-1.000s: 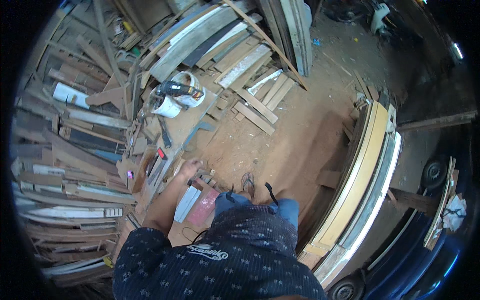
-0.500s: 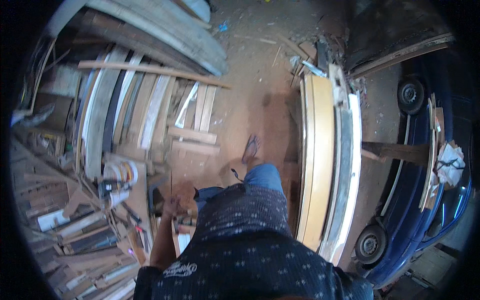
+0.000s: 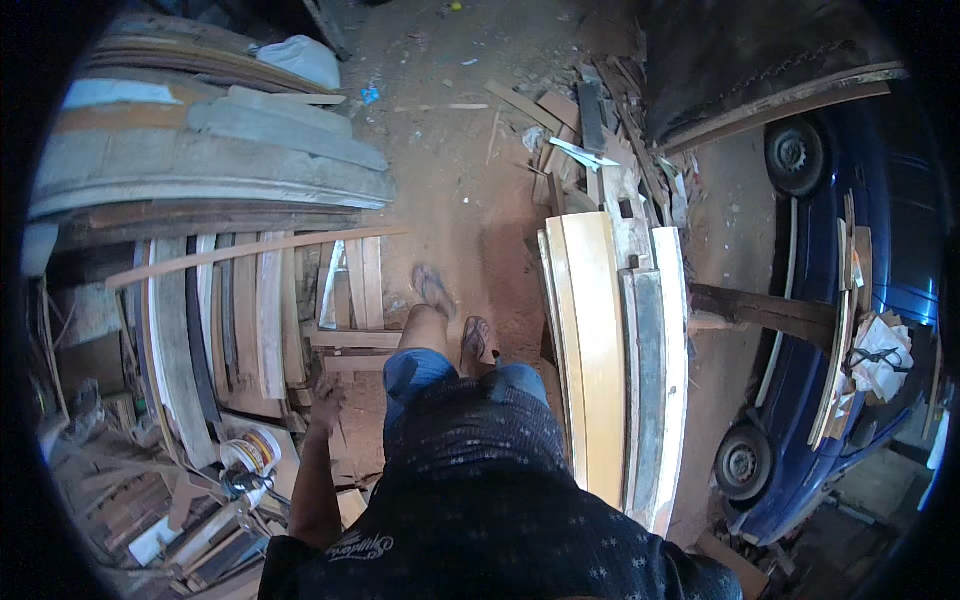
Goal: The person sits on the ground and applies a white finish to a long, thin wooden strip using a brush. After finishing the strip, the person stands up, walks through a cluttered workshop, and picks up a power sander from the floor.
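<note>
My left hand [image 3: 326, 403] hangs at my left side with its fingers loosely apart. No object shows in it. It is nearest to the ends of some short wooden pieces [image 3: 355, 340] lying by the stacked boards. My right hand is out of sight. To my left, long planks [image 3: 178, 330] lie side by side, and a thin wooden strip [image 3: 255, 255] rests across them. A white bucket [image 3: 250, 452] stands behind the hand among wood offcuts [image 3: 190, 540].
Right of my legs runs a stack of long boards [image 3: 590, 350], yellowish, dark and white. Scrap wood [image 3: 570, 120] lies at its far end. Beyond a wooden beam [image 3: 765, 312] stands a blue car [image 3: 800, 380]. Thick grey planks [image 3: 230, 160] fill the far left.
I have stepped forward, and both sandalled feet now show. The planks and bucket on the left have come nearer in view. My left hand still hangs at my side.
</note>
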### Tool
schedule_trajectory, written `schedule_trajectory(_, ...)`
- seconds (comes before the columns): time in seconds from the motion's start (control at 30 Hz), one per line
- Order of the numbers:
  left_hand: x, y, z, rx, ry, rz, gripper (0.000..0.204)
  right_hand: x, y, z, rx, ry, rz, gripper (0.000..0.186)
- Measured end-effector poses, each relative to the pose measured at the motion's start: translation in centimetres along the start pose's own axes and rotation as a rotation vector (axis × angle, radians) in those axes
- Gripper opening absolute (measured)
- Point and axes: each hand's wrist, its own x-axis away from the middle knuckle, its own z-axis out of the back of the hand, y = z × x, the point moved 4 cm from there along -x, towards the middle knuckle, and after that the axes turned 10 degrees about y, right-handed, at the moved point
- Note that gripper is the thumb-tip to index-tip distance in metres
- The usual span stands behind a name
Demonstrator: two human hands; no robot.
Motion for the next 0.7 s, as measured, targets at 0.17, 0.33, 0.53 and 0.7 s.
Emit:
schedule_trajectory(0.17,-8.0,6.3,-1.4,0.122,-0.118,0.110,0.025,-1.5,-4.3,1.5,0.034,-0.047,-0.064,0.034)
schedule_trajectory(0.33,-18.6,11.9,-5.9,-0.140,-0.117,0.155,0.040,-5.1,-11.8,2.2,0.074,-0.071,-0.087,0.034)
schedule_trajectory(0.53,-25.6,26.6,-8.9,-0.025,-0.224,0.015,0.027,-13.3,-21.3,1.2,0.063,-0.070,-0.042,0.034)
schedule_trajectory(0.7,-27.8,38.4,-9.3,-0.015,-0.210,-0.156,0.020,-20.4,-28.9,1.7,0.038,-0.068,0.038,0.034)
